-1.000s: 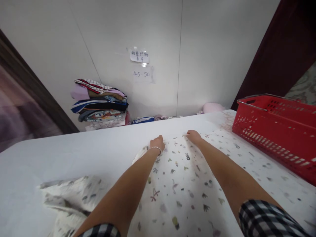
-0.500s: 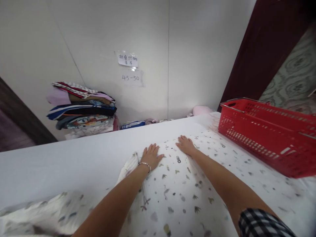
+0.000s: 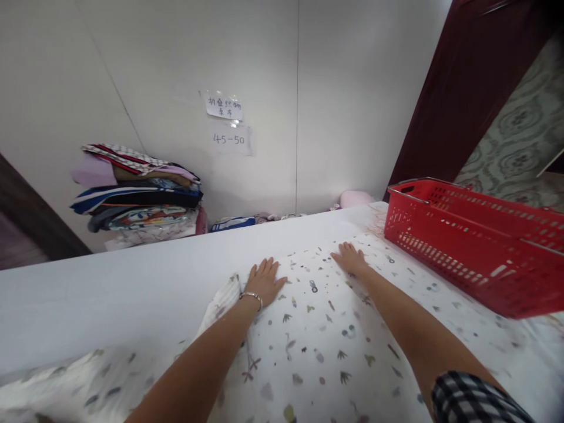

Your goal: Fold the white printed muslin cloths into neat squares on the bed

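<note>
Taking the middle of my view as the hub of a clock, my left hand (image 3: 263,284) lies between 6 and 7 o'clock, palm down, its fingers a little parted and pointing towards 12, its thumb held out towards 2; a bracelet (image 3: 252,297) circles that wrist. My right hand (image 3: 349,259) lies at 4 o'clock, also palm down and spread, fingertips towards 11; both hands touch the printed cloth (image 3: 304,329), one on each side of its far part, and neither pinches it.

The cloth is pale, with small plant-like and rounded motifs; it lies on the white table (image 3: 110,294), filling 6 o'clock and running out past my right forearm towards 4; between my hands it looks fairly flat, while just beside my left wrist, on its 9 o'clock side, a fold stands up. A crumpled stretch of fabric (image 3: 106,376) with a similar print is heaped at 8 o'clock; my left forearm covers the part where the two would meet, so I cannot tell whether they are one piece.

My checked sleeve (image 3: 473,395) shows at 4 o'clock; a red basket (image 3: 462,252) with holed sides and a wire handle stands just past 3, near my right hand but apart from it; a stack of folded textiles (image 3: 141,194) rises at 9, beyond the table; two paper signs (image 3: 224,107) hang on the wall (image 3: 352,88) near 11, the lower reading 45-50.
</note>
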The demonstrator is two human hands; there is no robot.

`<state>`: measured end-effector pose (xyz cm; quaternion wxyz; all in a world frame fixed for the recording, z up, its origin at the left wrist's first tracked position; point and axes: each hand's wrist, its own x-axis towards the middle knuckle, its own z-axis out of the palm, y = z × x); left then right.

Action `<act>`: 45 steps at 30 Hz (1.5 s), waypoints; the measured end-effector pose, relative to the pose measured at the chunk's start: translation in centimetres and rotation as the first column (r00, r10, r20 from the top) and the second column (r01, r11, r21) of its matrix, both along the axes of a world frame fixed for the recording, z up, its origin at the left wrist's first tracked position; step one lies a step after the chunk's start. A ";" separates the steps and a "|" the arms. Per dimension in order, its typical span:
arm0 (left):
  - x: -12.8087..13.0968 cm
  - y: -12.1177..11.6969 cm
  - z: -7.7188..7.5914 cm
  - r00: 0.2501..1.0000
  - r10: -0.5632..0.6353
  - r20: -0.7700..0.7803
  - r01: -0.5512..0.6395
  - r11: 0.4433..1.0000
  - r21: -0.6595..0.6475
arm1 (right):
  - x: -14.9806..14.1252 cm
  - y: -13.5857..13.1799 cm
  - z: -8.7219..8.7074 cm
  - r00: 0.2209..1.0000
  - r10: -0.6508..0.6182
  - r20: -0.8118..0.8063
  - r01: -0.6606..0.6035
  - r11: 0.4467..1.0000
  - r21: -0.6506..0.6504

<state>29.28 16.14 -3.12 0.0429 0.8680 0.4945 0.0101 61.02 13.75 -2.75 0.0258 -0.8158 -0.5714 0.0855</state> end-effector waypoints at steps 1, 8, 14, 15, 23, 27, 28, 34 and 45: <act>0.0 0.0 0.1 1.000 0.000 0.000 0.000 1.000 -0.002 | 0.3 0.0 0.1 1.000 0.001 0.001 -0.001 1.000 0.007; 0.0 0.1 0.0 1.000 0.000 0.016 0.000 1.000 0.009 | 5.2 -3.2 -0.3 0.968 -0.231 0.096 0.224 0.972 0.072; 0.0 0.2 0.1 1.000 0.008 0.008 -0.008 1.000 0.011 | 6.6 -4.2 0.9 0.973 -0.224 0.049 0.222 0.974 0.042; 0.1 0.2 0.1 1.000 0.008 0.011 -0.008 1.000 0.012 | 6.7 -4.6 1.0 0.970 -0.233 0.062 0.229 0.971 0.067; 0.1 0.1 0.1 1.000 0.017 0.020 -0.017 1.000 0.002 | 10.7 -10.7 -0.8 0.895 -0.428 0.130 0.418 0.903 0.095; 0.1 0.2 0.1 1.000 0.018 0.016 -0.018 1.000 0.003 | 11.4 -10.7 -0.4 0.895 -0.436 0.095 0.433 0.900 0.049; 0.1 0.2 0.0 1.000 0.016 0.016 -0.016 1.000 0.000 | 11.3 -10.7 -0.1 0.899 -0.430 0.081 0.430 0.903 0.026; 0.1 0.3 -0.3 1.000 0.006 0.024 -0.006 1.000 0.010 | 11.6 -15.1 -0.1 0.865 -0.466 0.187 0.442 0.884 0.155; 0.2 -2.5 2.0 1.000 0.003 0.031 0.001 0.991 -0.131 | 13.7 -20.0 -1.9 0.858 -0.504 0.100 0.486 0.859 0.157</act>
